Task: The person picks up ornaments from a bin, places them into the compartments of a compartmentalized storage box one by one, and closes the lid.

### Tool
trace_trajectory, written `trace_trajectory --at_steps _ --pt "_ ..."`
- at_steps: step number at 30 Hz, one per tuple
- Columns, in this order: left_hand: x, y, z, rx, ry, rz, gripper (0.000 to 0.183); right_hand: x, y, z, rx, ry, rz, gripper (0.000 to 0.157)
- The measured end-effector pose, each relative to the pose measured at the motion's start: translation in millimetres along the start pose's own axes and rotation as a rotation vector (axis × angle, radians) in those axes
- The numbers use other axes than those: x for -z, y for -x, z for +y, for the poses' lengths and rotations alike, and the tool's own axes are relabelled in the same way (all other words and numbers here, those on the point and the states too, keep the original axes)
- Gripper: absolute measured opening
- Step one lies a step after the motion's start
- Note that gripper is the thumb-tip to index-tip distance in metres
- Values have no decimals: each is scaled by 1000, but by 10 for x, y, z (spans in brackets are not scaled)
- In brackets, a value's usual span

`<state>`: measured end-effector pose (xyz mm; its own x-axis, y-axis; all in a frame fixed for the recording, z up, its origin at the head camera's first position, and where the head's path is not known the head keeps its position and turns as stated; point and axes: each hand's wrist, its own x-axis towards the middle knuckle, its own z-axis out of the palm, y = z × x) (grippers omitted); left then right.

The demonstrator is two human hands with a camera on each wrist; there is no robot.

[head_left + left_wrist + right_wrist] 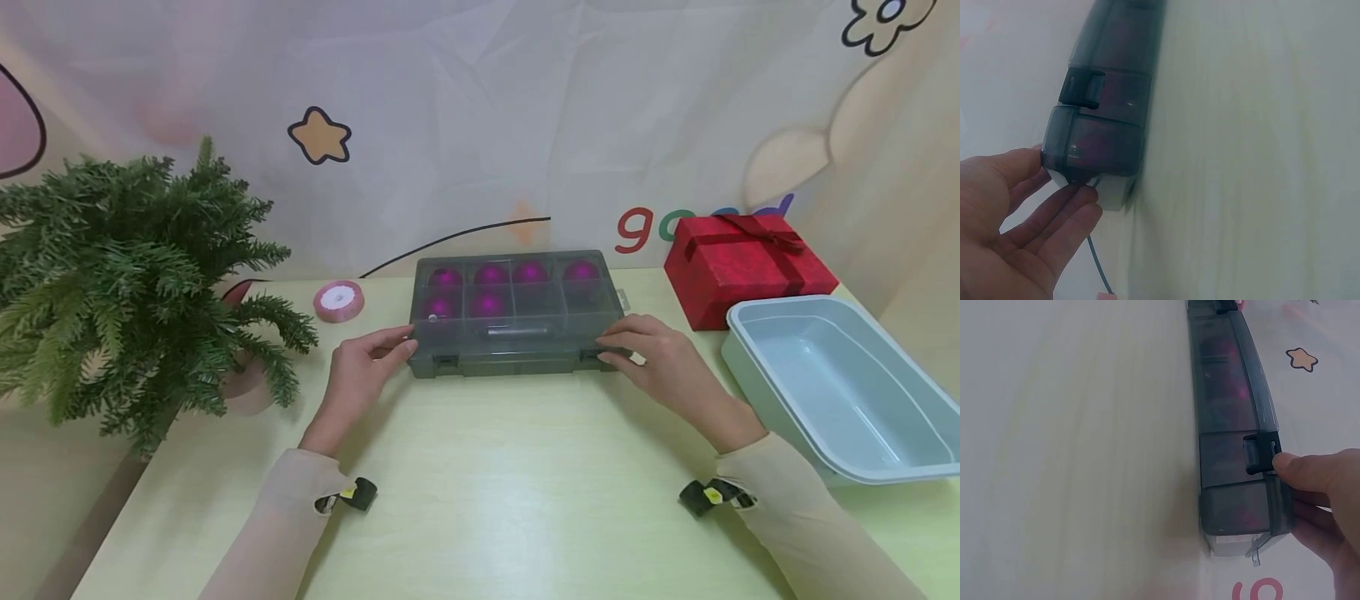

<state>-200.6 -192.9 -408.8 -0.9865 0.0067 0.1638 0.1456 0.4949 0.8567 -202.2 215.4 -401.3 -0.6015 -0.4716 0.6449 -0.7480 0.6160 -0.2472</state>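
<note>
A grey see-through plastic storage box (525, 346) lies on the table with its lid down, its compartments holding several shiny purple balls (531, 272). My left hand (365, 371) holds the left front corner, thumb at the lid edge and fingers against the end wall. In the left wrist view, a dark latch (1083, 87) sits just above that hand (1029, 225). On the other side, my right hand (656, 367) grips the right front corner. The right wrist view has its thumb (1307, 472) right at the right latch (1261, 453), fingers along the lid side.
Left of the box are a pink ribbon spool (339, 301) and a bushy artificial pine tree (142, 283) in a pot. To the right, a red gift box (750, 267) with a bow stands behind a pale blue plastic basin (862, 392). A printed cloth (465, 125) hangs behind the table.
</note>
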Motion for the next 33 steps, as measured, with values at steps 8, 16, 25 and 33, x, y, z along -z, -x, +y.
trace_trajectory --at_steps 8,16,25,33 --pt "-8 -2 -6 11 -1 -6 36 -7 0 -2 -30 5 -19 32" --pt "-8 9 -15 14 -5 -7 36 -18 10 -1 -31 10 -11 32" --pt "-5 19 -18 17 -3 -8 35 -31 30 -15 -44 15 -19 34" --pt "0 6 -38 -4 -12 -4 34 -33 18 -4 -45 15 -17 34"
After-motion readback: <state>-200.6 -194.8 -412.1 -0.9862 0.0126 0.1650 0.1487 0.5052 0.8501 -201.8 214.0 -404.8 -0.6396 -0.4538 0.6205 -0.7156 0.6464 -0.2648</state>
